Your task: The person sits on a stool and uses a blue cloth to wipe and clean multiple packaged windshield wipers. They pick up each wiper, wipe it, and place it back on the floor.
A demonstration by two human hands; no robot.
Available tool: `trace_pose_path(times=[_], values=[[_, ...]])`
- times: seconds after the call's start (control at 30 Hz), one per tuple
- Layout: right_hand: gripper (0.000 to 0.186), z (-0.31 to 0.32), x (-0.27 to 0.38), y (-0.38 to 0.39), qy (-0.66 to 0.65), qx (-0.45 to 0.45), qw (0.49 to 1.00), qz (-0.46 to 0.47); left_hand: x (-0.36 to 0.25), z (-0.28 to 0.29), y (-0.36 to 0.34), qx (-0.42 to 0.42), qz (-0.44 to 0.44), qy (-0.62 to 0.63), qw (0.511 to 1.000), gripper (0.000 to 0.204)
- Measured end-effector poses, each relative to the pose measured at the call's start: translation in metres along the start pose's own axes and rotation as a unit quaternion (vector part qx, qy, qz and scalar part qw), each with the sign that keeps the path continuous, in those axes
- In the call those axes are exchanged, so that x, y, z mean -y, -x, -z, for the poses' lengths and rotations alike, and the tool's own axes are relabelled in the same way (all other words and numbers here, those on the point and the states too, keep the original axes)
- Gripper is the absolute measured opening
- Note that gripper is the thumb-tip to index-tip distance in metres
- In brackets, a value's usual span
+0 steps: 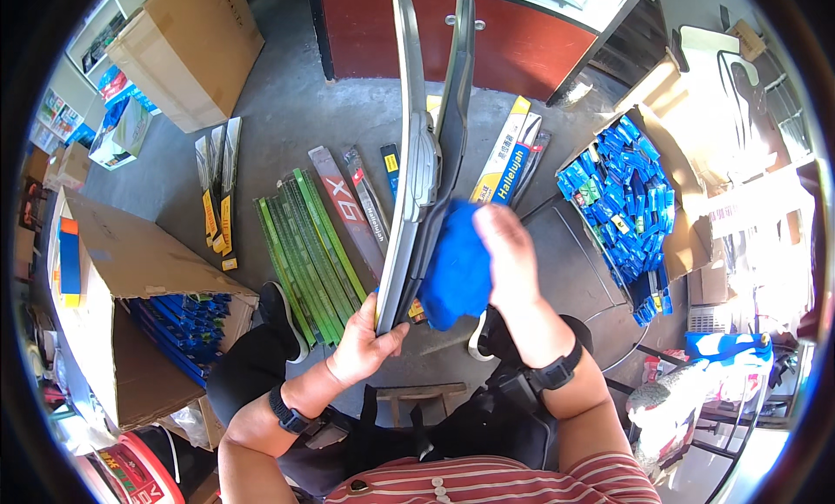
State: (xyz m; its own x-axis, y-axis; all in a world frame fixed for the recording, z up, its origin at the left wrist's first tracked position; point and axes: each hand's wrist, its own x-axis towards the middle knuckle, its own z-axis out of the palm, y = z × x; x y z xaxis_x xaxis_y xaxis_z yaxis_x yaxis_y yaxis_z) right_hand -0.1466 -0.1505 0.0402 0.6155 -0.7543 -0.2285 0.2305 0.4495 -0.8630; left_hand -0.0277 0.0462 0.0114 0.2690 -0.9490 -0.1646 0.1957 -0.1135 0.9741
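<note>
Two long wiper blades (424, 169), grey and black, stand upright side by side in front of me. My left hand (370, 340) is closed round their lower ends, with the thumb across the front. A bunched blue cloth (454, 273) is in my right hand (509, 252), pressed close against the right-hand blade's lower part. The fingers of that hand are partly hidden behind the cloth. Behind the blades, a white, yellow and blue wiper sleeve (504, 160) lies on the floor.
Several green packs (300, 252) and a grey sleeve (335, 195) lie on the floor ahead, with yellow-ended packs (228, 191) farther left. A cardboard box (683, 186) at right holds many blue packets. Another open box (152, 252) stands left. A red cabinet (522, 60) is at the back.
</note>
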Motion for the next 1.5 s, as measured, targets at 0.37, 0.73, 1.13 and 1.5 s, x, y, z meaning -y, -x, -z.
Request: trace_pose_path(times=[0.37, 0.73, 1.13, 1.5], values=[[0.044, -0.039, -0.003, 0.011, 0.493, -0.044, 0.74, 0.456, 0.009, -0.019, 0.012, -0.032, -0.055, -0.297, 0.953, 0.031], [0.03, 0.004, 0.034, -0.037, 0.477, -0.109, 0.782, 0.387, 0.007, -0.011, 0.017, -0.004, -0.139, -0.386, 0.912, 0.035], [0.055, -0.028, 0.043, 0.02, 0.064, -0.025, 0.951, 0.301, 0.005, 0.005, 0.009, -0.058, -0.11, -0.387, 0.914, 0.033], [0.056, 0.045, 0.126, -0.023, 0.049, -0.183, 0.936, 0.296, 0.027, 0.0, 0.031, 0.154, -0.136, -0.511, 0.834, 0.044]])
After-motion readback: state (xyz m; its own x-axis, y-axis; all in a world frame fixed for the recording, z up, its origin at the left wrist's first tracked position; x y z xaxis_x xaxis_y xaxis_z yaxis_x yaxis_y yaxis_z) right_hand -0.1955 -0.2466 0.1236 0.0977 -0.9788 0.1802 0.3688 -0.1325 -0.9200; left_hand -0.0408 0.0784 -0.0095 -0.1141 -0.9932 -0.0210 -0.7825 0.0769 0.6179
